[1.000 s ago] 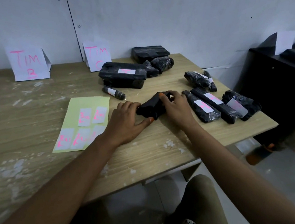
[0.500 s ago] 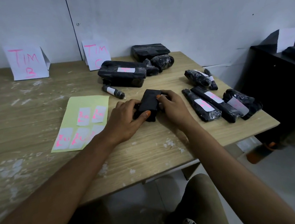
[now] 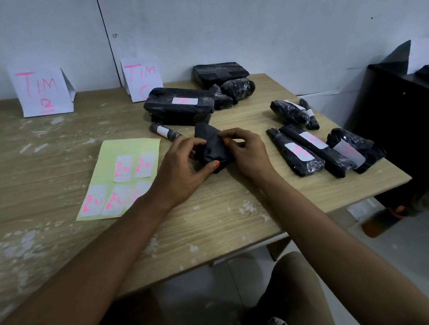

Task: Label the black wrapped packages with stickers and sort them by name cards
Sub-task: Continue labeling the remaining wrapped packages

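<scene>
- left hand (image 3: 180,169) and right hand (image 3: 246,153) both have their grip clamped on one black package (image 3: 211,148), held at the middle of the tabletop (image 3: 52,155).
- sticker sheet (image 3: 129,150) lies just beside the left hand.
- name cards (image 3: 42,90) stand along the far edge.

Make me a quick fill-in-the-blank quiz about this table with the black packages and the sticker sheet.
1. Both hands, left hand and right hand, hold a small ____ wrapped package.
2. The white stickers sit on a pale ____ backing sheet.
3. The folded white name card on the far left reads TIM ____.

Missing words: black; yellow-green; B
</scene>
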